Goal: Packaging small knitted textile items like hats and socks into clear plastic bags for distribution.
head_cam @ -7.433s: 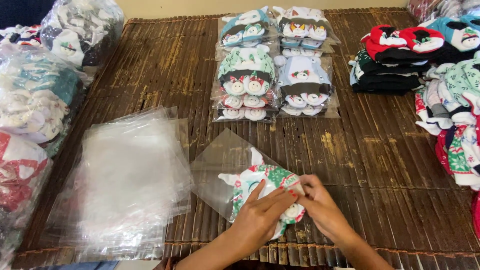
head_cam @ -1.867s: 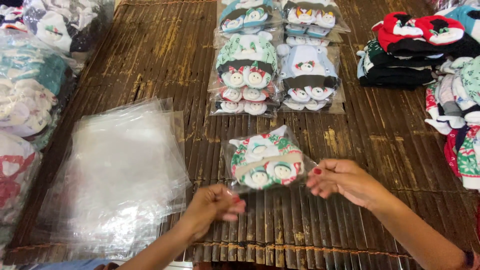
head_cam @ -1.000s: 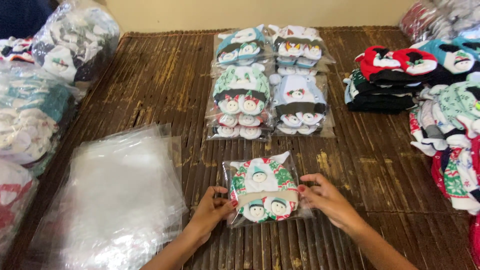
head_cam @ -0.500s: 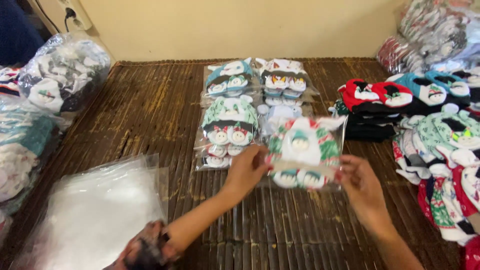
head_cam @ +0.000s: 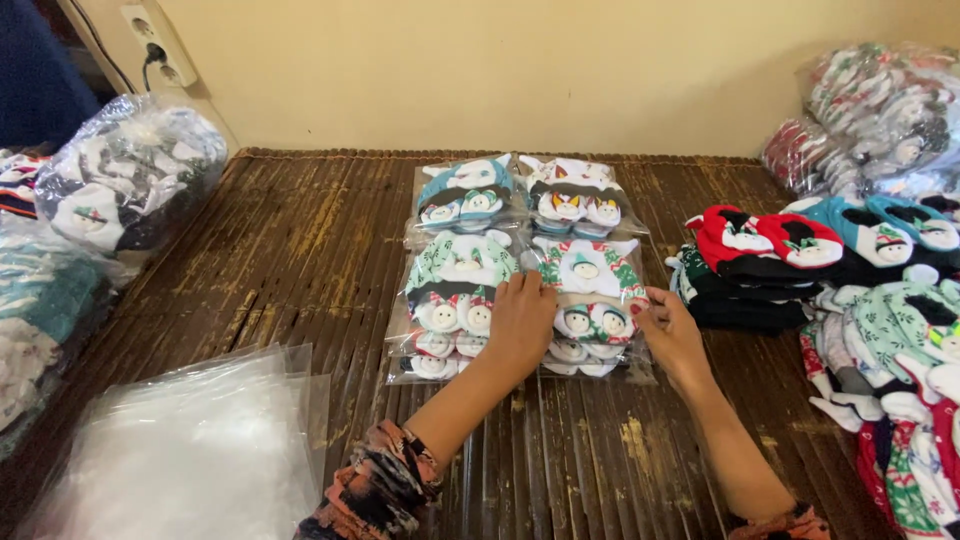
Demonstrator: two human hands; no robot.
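Head view, angled down, near table (head_cam: pixel 300 230)

A stack of empty clear bags (head_cam: pixel 190 450) lies near left on the bamboo worktop (head_cam: pixel 300 250). Loose patterned socks (head_cam: pixel 880 300) pile at right, and bulging plastic sacks (head_cam: pixel 130 180), probably more socks, sit far left below a wall socket (head_cam: pixel 158 45).

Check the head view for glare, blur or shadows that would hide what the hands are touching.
Head view: even, soft light, no hard shadows. Faint glare on the clear bag of socks under the left hand and right hand, patterns still readable. Stronger sheen on the stack of empty bags. Centre sharp; the bagged bundles at the top right look slightly soft.
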